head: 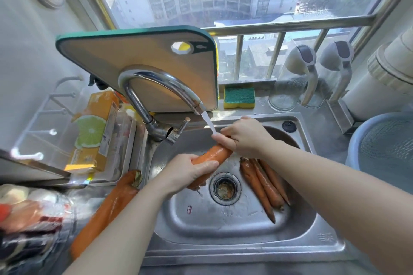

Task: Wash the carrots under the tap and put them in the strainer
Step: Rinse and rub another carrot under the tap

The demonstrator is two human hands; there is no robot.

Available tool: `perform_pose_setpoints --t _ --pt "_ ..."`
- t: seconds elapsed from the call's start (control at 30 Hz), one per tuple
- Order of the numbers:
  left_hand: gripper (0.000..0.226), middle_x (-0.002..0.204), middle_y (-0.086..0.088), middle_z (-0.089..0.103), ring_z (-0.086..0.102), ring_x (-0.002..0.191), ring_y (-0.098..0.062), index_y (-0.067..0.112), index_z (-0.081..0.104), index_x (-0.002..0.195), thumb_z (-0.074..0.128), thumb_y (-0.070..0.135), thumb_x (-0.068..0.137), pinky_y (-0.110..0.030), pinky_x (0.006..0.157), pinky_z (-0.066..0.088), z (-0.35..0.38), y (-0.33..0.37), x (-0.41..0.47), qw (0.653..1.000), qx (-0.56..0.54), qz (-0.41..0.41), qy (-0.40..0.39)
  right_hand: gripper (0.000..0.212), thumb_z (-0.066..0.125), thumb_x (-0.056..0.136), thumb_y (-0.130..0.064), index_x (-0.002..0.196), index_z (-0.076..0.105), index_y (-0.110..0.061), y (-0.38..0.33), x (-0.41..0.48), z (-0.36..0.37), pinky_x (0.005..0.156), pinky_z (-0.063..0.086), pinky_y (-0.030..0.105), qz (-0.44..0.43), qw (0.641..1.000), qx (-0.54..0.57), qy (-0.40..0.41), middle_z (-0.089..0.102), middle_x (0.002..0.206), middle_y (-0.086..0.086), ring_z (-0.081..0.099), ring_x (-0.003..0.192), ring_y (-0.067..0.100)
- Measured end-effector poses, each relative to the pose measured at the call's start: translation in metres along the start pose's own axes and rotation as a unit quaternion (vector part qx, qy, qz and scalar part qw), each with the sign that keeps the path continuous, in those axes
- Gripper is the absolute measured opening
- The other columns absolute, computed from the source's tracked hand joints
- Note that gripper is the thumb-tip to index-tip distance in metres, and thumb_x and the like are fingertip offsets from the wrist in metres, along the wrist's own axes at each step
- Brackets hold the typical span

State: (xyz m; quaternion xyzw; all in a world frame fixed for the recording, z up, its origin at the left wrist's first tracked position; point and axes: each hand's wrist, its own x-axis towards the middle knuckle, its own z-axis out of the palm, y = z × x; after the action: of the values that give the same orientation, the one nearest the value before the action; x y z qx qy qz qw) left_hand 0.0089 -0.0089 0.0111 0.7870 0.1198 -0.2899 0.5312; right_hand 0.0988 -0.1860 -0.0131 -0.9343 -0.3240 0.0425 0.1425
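The carrot (212,154) slants over the sink (245,250) under the tap (154,80): the left hand (190,172) grips its thick end at 7 o'clock, the right hand (243,136) its tip at 1 o'clock. The blue strainer (384,143) sits at 3 o'clock on the table (330,151); a window (201,4) is at 12.

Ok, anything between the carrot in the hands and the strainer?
Nothing visible. The carrot, gripped by the left hand and right hand, only has to rise over the sink rim to reach the strainer at right.
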Motion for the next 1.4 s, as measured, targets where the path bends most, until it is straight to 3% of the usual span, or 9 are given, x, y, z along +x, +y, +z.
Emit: perform_pose_setpoints --t 0.17,0.27,0.4,0.5,0.57,0.73,0.83,1.07,1.4 --pt "0.02 0.076 -0.007 0.064 0.061 0.057 -0.014 0.01 0.063 0.091 0.069 0.028 0.085 -0.02 0.048 0.048 0.006 0.002 -0.013 0.998 -0.025 -0.04 0.048 0.014 0.06 0.084 -0.028 0.087 0.07 -0.019 -0.022 0.012 0.038 0.08 0.046 0.034 0.31 0.878 0.352 0.099 0.066 0.093 0.006 0.057 0.098 0.023" --pt "0.02 0.072 -0.007 0.062 0.059 0.058 -0.018 0.007 0.064 0.088 0.067 0.027 0.086 -0.023 0.052 0.048 0.01 -0.001 -0.018 0.997 -0.034 -0.039 0.062 0.059 0.062 0.086 -0.017 0.141 0.04 -0.017 -0.039 0.019 0.049 0.103 0.04 0.034 0.413 0.747 0.503 0.136 0.048 0.136 0.006 0.048 0.124 0.023" --pt "0.031 0.073 -0.011 0.065 0.06 0.059 -0.021 0.007 0.066 0.085 0.06 0.037 0.089 -0.023 0.052 0.048 0.014 -0.004 -0.019 0.993 -0.068 -0.058 0.076 0.049 0.056 0.093 -0.01 0.138 0.037 -0.007 -0.056 0.019 0.046 0.062 0.058 0.028 0.451 0.512 0.711 0.172 0.063 0.09 0.01 0.068 0.077 0.019" --pt "0.046 0.074 -0.01 0.07 0.064 0.057 -0.018 0.01 0.065 0.093 0.05 0.053 0.09 -0.021 0.049 0.047 0.011 -0.003 -0.017 0.98 -0.134 -0.122 0.079 0.02 0.058 0.092 -0.007 0.109 0.056 0.004 -0.07 0.015 0.037 0.049 0.053 0.022 0.434 0.45 0.764 0.163 0.064 0.074 0.008 0.062 0.057 0.012" --pt "0.053 0.068 -0.009 0.067 0.06 0.051 -0.016 0.009 0.063 0.093 0.046 0.059 0.09 -0.02 0.043 0.045 0.008 -0.003 -0.017 0.951 -0.248 -0.18 0.046 0.021 0.062 0.088 -0.004 0.108 0.053 -0.001 -0.082 0.01 0.032 0.051 0.054 0.023 0.405 0.455 0.78 0.142 0.062 0.074 0.007 0.064 0.055 0.01" --pt "0.059 0.065 -0.008 0.062 0.056 0.043 -0.013 0.002 0.065 0.085 0.056 0.06 0.081 -0.017 0.033 0.042 0.009 -0.007 -0.022 0.864 -0.433 -0.254 -0.034 0.065 0.068 0.085 -0.018 0.137 0.029 -0.009 -0.087 0.002 0.044 0.086 0.053 0.034 0.381 0.674 0.622 0.117 0.044 0.133 0.014 0.058 0.108 0.024" --pt "0.06 0.065 -0.009 0.061 0.056 0.044 -0.014 0.002 0.062 0.091 0.05 0.061 0.086 -0.018 0.033 0.043 0.013 -0.01 -0.024 0.871 -0.42 -0.251 -0.04 0.08 0.063 0.087 -0.028 0.15 0.014 -0.019 -0.081 0.009 0.048 0.093 0.051 0.044 0.408 0.631 0.652 0.102 0.041 0.142 0.016 0.062 0.106 0.028" --pt "0.056 0.064 -0.008 0.061 0.056 0.045 -0.014 0.006 0.062 0.09 0.046 0.06 0.09 -0.018 0.035 0.044 0.019 -0.009 -0.027 0.882 -0.401 -0.241 -0.054 0.039 0.041 0.1 -0.039 0.092 0.056 -0.004 -0.069 0.007 0.036 0.056 0.051 0.028 0.465 0.514 0.712 0.114 0.059 0.068 0.007 0.061 0.049 0.016" --pt "0.055 0.065 -0.005 0.059 0.056 0.042 -0.011 0.005 0.059 0.089 0.052 0.059 0.083 -0.015 0.035 0.042 0.023 -0.006 -0.023 0.827 -0.492 -0.245 -0.123 0.035 0.058 0.093 -0.023 0.122 0.043 -0.009 -0.067 -0.003 0.032 0.084 0.054 0.045 0.412 0.594 0.687 0.074 0.058 0.1 0.018 0.064 0.084 0.031"
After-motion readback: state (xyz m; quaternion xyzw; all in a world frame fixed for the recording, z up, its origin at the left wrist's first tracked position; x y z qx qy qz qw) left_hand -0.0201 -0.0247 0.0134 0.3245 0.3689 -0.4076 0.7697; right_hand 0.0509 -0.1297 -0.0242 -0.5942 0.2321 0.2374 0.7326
